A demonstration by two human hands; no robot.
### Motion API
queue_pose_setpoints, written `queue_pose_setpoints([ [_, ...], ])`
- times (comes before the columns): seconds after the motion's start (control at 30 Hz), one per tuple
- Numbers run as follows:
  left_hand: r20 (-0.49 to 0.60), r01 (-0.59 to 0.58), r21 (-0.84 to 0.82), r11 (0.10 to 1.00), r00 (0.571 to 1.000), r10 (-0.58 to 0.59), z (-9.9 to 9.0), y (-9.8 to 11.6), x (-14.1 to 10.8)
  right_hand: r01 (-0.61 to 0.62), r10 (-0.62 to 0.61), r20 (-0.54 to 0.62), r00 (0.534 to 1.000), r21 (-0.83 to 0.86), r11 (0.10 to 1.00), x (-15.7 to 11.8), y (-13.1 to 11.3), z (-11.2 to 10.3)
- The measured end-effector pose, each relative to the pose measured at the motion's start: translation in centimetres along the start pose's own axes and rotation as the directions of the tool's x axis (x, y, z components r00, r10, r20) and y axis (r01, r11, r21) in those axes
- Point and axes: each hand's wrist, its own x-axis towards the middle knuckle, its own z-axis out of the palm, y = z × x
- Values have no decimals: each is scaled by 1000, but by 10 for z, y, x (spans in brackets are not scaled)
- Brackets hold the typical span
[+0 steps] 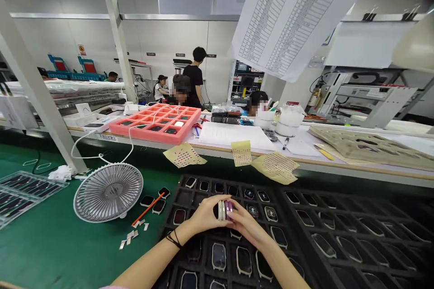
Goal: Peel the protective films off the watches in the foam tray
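Note:
My left hand (205,214) and my right hand (246,225) meet above a black compartment tray (178,198). My left hand grips a small silver-white watch case (221,210). My right hand grips a pink-purple watch case (229,210), pressed against the silver one. My fingers hide most of both cases. Several rounded rectangular watch cases sit in the tray cells beneath and around my hands. A second black tray (342,230) of similar cases lies to the right.
On the green mat at left lie a white desk fan (108,192), an orange-tipped stick (147,209), black watch parts (158,206) and a clear tray (23,194). Beyond, a bench holds a coral-pink tray (156,124) and perforated yellow sheets (185,156). Several people are behind it.

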Motion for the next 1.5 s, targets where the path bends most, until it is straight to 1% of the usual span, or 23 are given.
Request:
queue_pose_setpoints([
  [0.1, 41, -13, -28, 1000, 999, 14, 2, 6, -1, -81, 80, 8, 997, 111, 991, -3, -3, 3],
  [0.17, 75, -35, -34, 999, 997, 37, 4, 8, -1, -120, 120, 15, 993, 132, 984, -4, -1, 4],
  [0.23, 104, -58, -44, 997, 993, 63, 5, 7, -1, -135, 136, 6, 991, 131, 982, -4, 1, 4],
  [0.33, 149, -87, -57, 995, 984, 95, 5, 4, -1, -132, 137, -37, 990, 123, 984, -5, 2, 4],
  [0.43, 181, -90, -66, 994, 978, 100, 5, 2, -1, -133, 139, -59, 989, 99, 986, -5, 1, 5],
  [0.53, 192, -85, -66, 994, 977, 96, 6, 1, -1, -114, 120, -79, 990, 75, 991, -5, 2, 7],
  [0.77, 209, -85, -54, 995, 973, 94, 6, 2, -2, -66, 73, -167, 983, 42, 997, -6, 8, 11],
  [0.83, 222, -76, -62, 995, 971, 88, 3, 3, -2, -47, 53, -185, 981, 37, 998, -6, 7, 12],
  [0.9, 226, -44, -93, 995, 972, 64, -2, 2, -1, -23, 29, -207, 978, 35, 999, -5, 5, 10],
  [0.93, 213, 1, -132, 991, 977, 27, -4, 0, 0, -4, 12, -221, 975, 37, 999, -4, 4, 8],
  [0.97, 186, 89, -209, 974, 981, -50, -6, -2, 1, 16, -5, -237, 971, 44, 999, -4, 3, 6],
  [1.0, 158, 204, -313, 928, 974, -161, -8, -6, 2, 40, -24, -258, 966, 57, 998, -3, 3, 3],
  [1.03, 142, 320, -424, 847, 948, -286, -8, -9, 3, 66, -42, -284, 958, 73, 995, -2, 2, -1],
  [1.07, 144, 415, -522, 746, 904, -402, -8, -13, 4, 90, -57, -311, 949, 90, 992, -1, 3, -4],
  [1.1, 160, 481, -595, 644, 856, -492, -8, -17, 5, 110, -69, -335, 940, 105, 988, 0, 3, -8],
  [1.13, 180, 522, -642, 561, 815, -551, -7, -21, 5, 124, -76, -354, 932, 114, 986, 1, 4, -10],
  [1.17, 201, 544, -670, 505, 788, -582, -6, -24, 6, 131, -79, -366, 927, 118, 984, 2, 6, -12],
  [1.2, 222, 556, -691, 462, 772, -596, -5, -27, 7, 136, -83, -374, 924, 118, 984, 3, 7, -14],
  [1.3, 299, 562, -774, 291, 729, -615, -3, -29, 8, 140, -87, -387, 918, 111, 984, 4, 10, -15],
  [1.4, 364, 540, -830, 140, 714, -598, -3, -27, 9, 137, -87, -395, 915, 99, 986, 5, 12, -15],
  [1.5, 400, 515, -856, 43, 712, -577, -4, -26, 9, 126, -86, -387, 918, 81, 989, 5, 13, -15],
])
